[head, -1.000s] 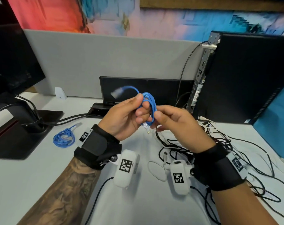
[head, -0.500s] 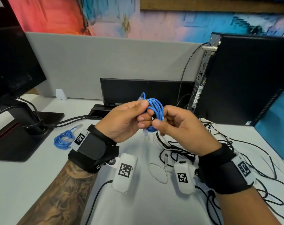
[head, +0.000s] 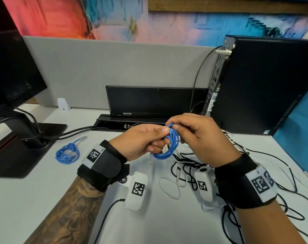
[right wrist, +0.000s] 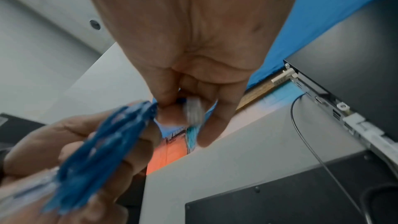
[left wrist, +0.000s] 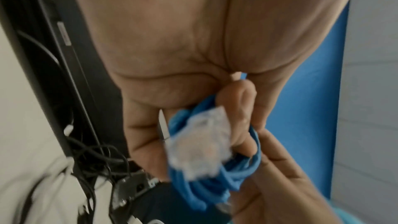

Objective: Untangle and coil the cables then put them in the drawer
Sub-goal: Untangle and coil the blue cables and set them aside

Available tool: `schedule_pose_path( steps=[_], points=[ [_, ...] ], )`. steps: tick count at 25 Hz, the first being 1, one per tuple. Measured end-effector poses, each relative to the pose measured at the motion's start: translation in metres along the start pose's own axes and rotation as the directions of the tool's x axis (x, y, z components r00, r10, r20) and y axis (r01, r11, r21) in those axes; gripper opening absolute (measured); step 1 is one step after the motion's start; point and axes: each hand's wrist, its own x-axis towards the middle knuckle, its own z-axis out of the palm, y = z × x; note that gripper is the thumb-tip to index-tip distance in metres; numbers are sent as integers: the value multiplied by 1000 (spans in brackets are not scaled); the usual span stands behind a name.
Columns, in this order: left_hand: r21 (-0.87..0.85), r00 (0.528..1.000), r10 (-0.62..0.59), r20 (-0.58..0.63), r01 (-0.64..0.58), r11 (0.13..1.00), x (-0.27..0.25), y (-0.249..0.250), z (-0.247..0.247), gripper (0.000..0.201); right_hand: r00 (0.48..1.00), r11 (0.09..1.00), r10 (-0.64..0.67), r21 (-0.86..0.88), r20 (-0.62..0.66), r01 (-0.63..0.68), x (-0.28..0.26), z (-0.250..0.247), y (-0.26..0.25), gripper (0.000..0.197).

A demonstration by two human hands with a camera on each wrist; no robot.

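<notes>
Blue cable coil (head: 169,145), held above the white desk (head: 26,199), is gripped by the left hand (head: 140,143) with curled fingers while the right hand (head: 199,136) pinches its top strand, square-code tags on both wristbands, another blue coil (head: 67,153) lying farther left.

No word or number can be read anywhere. The left wristband (head: 101,162) carries a black-and-white square code tag with a tiny mark beside it, too small to make out. The right wristband (head: 244,184) bears two such tags. The computer tower (head: 265,85), far right, has a rear sticker with illegible print.
</notes>
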Motion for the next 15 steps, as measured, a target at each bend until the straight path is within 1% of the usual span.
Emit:
schedule_pose_path(
  steps=[1, 3, 5, 7, 9, 12, 14, 15],
  points=[
    [46, 999, 7, -46, -5, 999, 2, -1, -1, 29, 1000, 999, -11, -44, -18, 10, 0, 1, 0, 18],
    [127, 995, 28, -101, -15, 992, 4, -2, -3, 27, 998, 995, -23, -98, -51, 18, 1, 2, -1, 17],
    [192, 991, 45, -124, -21, 981, 5, 0, -3, 26, 997, 992, -23, -124, -74, 14, 2, 1, -3, 17],
    [221, 990, 50, -129, -20, 975, 5, 3, -1, 25, 996, 991, -25, -136, -87, 13, 2, 0, -6, 18],
    [257, 994, 47, -94, -22, 966, 5, 4, 3, 22, 994, 988, -23, -151, -107, 7, 2, -2, -9, 18],
    [306, 998, 63, -18, -54, 950, 2, 4, 4, 24, 981, 982, -19, -189, -195, -19, 2, -11, -7, 17],
    [307, 996, 84, 17, -85, 948, 2, 5, 3, 17, 971, 982, 5, -183, -240, -50, 1, -19, -4, 17],
    [281, 996, 90, 26, -94, 955, 2, 5, 3, 16, 967, 981, 14, -181, -253, -61, 0, -20, -4, 17]
  ],
)
